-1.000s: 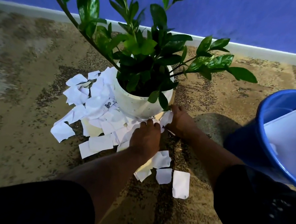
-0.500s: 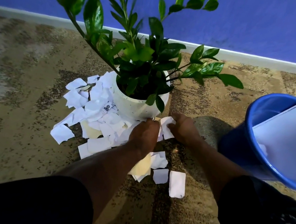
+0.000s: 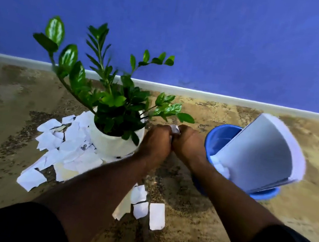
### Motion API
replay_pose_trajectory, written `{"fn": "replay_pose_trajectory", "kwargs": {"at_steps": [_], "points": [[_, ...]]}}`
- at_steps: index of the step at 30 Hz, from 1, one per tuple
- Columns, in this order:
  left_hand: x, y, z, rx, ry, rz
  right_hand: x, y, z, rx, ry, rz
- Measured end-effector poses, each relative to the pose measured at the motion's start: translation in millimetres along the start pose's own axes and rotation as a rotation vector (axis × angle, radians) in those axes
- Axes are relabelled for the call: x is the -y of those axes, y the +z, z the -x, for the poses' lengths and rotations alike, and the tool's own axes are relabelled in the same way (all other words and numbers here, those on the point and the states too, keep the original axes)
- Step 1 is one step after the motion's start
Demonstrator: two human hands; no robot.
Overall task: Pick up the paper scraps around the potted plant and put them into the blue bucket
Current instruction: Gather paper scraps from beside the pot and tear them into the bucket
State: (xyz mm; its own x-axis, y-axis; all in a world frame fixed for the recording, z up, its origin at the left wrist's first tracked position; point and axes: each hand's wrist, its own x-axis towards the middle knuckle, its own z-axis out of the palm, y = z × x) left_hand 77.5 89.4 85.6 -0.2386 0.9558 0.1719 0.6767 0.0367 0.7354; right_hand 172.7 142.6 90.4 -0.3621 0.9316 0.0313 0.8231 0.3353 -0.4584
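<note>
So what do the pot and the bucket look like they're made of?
The white pot looks like glazed ceramic, or possibly plastic: smooth, faintly faceted, with a soft sheen. The blue bucket looks like moulded plastic: uniform colour, thin rolled rim, slightly glossy. Motion blur leaves both somewhat open.

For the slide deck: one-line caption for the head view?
Both hands clasp paper scraps between potted plant and blue bucket.
</note>
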Motion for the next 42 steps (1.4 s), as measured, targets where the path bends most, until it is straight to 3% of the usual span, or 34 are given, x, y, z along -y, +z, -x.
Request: {"fn": "replay_pose_trajectory", "kwargs": {"at_steps": [5, 8, 13, 23, 42], "points": [[-53.4, -8.7, -37.0, -0.098, -0.105, 0.118, 6.1, -73.0, -9.4, -0.147, -0.019, -0.062], [-73.3, -7.4, -50.8, -0.158, -0.065, 0.187, 0.0, -101.7, -13.0, -0.195, -0.019, -0.018], [-95.3, 11.9, -53.6, -0.124, -0.029, 0.253, -27.4, -126.4, -11.0, -0.231, 0.046, 0.029], [-115.1, 53.9, -59.6, -0.045, -0.044, 0.373, -75.0, -138.5, -2.5, -0.211, 0.209, -0.044], [-88.3, 79.3, -60.2, 0.127, -0.052, 0.388, -98.9, -114.3, -4.3, -0.243, 0.245, -0.008]]}}
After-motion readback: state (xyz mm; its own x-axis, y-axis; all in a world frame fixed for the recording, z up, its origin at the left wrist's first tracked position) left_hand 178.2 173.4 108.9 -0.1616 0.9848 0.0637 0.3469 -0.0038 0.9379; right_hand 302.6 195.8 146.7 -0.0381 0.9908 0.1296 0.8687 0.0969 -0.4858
